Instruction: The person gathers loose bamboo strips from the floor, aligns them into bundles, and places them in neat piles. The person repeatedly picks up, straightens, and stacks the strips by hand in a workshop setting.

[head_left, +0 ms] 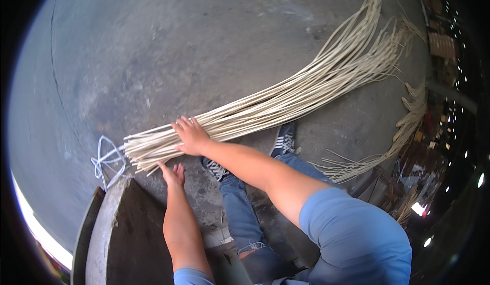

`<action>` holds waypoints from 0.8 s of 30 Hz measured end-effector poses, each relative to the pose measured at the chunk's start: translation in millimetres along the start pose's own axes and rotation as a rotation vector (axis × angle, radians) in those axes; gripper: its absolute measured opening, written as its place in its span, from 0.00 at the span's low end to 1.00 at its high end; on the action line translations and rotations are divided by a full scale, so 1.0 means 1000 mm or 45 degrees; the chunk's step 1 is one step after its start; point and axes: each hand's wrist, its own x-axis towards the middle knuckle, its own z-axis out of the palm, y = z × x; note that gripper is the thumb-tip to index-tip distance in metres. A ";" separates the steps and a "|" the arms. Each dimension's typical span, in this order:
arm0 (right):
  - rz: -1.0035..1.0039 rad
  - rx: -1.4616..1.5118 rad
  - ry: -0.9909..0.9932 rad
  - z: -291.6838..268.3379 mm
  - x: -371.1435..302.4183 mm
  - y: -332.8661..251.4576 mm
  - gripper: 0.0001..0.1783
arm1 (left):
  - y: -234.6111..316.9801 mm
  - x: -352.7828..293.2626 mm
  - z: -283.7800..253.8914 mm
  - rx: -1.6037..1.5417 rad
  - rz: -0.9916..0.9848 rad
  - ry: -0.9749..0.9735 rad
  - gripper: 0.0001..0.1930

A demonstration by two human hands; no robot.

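On the near side of the long bundle of pale, straw-coloured, slender cane-like strands (265, 104), closest to the viewer, were the wearer's light-blue fabric sleeve (352, 229) and blue denim trousers (240, 208), torn at one knee. Also on that side, near the bundle's blunt end, stood a thick grey slab with a rough, chipped edge (105, 234). A little farther on, the two dark lace-up shoes, one with white stripes (285, 141), sat just beside the bundle's near edge.

The left hand (172, 175) was at the near edge of the bundle's blunt end, its digits apart and its palm partly turned up (whether a fingertip touched the strands, I could not tell). The right hand (193, 135) lay palm down across the top of the bundle, a short way in from that end, its fingers spread.

The bundle itself rested on the scuffed grey floor (153, 45), gathered at the blunt end and fanned out loosely at the other. Just beyond the blunt end was a loose tangle of whitish flat strap (109, 160). Past the bundle's fanned end, curving round on its near side, lay a second, darker tan bunch of similar strands (413, 111).
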 end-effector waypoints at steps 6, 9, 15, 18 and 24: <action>0.883 0.461 0.095 -0.156 -0.224 0.130 0.28 | -0.053 -0.195 0.036 0.729 0.153 -0.016 0.37; 1.486 0.371 -0.118 -0.243 -0.387 0.183 0.30 | -0.071 -0.292 0.026 0.816 0.148 -0.271 0.20; 2.189 0.157 0.112 -0.434 -0.726 0.164 0.35 | -0.104 -0.463 0.073 1.573 0.238 -0.421 0.26; 2.364 0.521 0.330 -0.473 -0.778 0.121 0.29 | -0.091 -0.549 0.124 1.757 0.501 -0.556 0.27; 2.323 1.713 0.821 -0.507 -0.810 0.118 0.30 | -0.125 -0.700 0.224 1.877 0.772 -0.691 0.22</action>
